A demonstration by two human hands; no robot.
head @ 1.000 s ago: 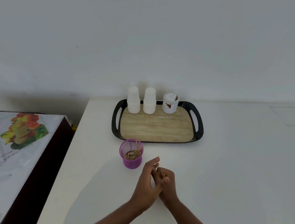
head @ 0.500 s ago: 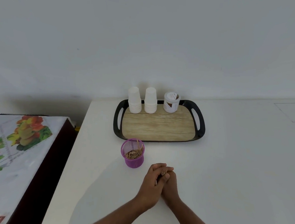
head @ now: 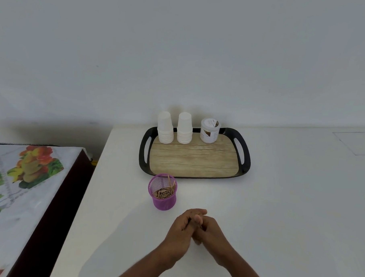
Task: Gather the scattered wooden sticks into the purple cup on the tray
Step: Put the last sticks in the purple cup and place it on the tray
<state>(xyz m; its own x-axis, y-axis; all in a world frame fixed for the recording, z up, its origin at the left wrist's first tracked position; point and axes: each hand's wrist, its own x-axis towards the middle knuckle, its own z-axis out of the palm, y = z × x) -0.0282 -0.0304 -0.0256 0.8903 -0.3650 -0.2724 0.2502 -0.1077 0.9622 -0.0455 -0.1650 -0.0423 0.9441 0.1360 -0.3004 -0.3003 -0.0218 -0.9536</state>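
The sticks [head: 163, 193] that I can see lie bundled inside the purple cup [head: 163, 192], a few leaning up against its far wall. The cup stands on the table [head: 279, 205], just off the tray's [head: 142, 157] near-left corner, not on it. I'd judge the sticks light, stiff and thin, easy to snap or let slip, so best pinched as a small bundle around the middle; the mesh cup is light too and could tip if knocked at the rim.

My left hand [head: 180, 232] and right hand [head: 210, 231] are pressed together just near of the cup, fingers curled inward. Whether any sticks are between them I cannot tell; the fingers hide the gap.

On the tray's far edge stand two stacks of white cups [head: 165, 127] and a labelled tub [head: 209, 131]; its wood-grain floor is otherwise bare. The table is white and smooth, backed by a plain pale wall. To its left, apart from it, stands a lower dark stand with a fruit-print cloth [head: 25, 173].
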